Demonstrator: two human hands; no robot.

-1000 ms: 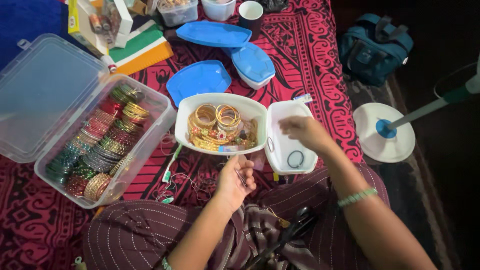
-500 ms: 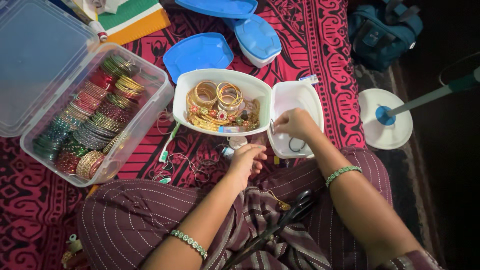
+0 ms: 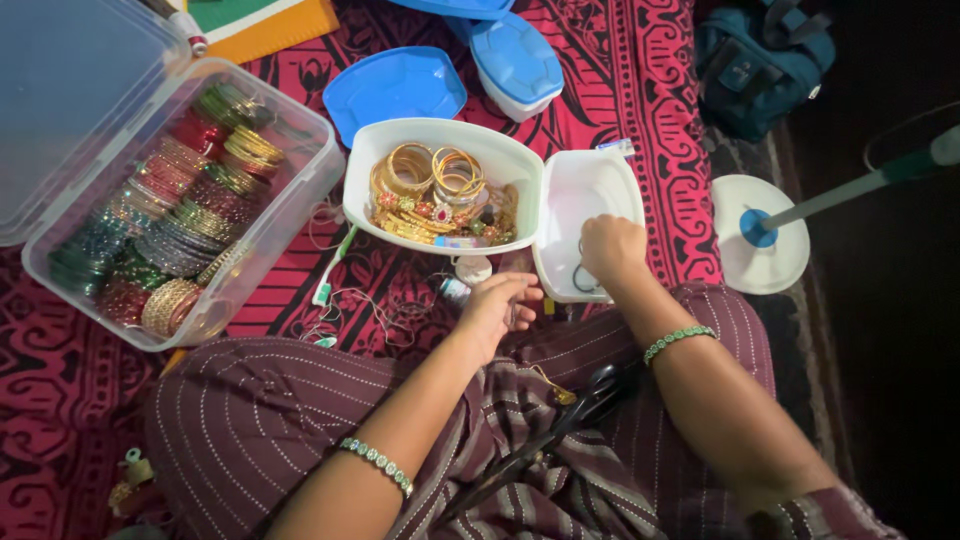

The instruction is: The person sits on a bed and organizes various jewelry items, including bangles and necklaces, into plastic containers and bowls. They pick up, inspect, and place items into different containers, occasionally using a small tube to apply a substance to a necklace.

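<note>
My right hand [image 3: 610, 250] reaches down into a small white box [image 3: 590, 185], its fingertips bunched on a thin dark ring [image 3: 580, 280] lying at the box's near edge. My left hand [image 3: 500, 305] hovers palm-up over the red patterned cloth [image 3: 650, 110] just in front of a larger white box [image 3: 365, 190]. Its fingers are loosely curled and hold nothing. That larger box is full of gold bangles [image 3: 430, 175] and jewellery. A small white round piece [image 3: 472, 268] and a tiny bottle [image 3: 455, 290] lie beside my left fingers.
A clear plastic bin [image 3: 300, 190] of several coloured bangle stacks stands at left, lid open. Blue lids [image 3: 395, 85] and a blue-lidded box [image 3: 515, 60] lie behind. Black scissors [image 3: 590, 395] rest on my lap. A white fan base [image 3: 760, 235] and a blue bag [image 3: 760, 60] are at right.
My right hand has dropped from above the small box down onto the ring. My left hand has moved a little right and forward. The view has tilted closer to my lap.
</note>
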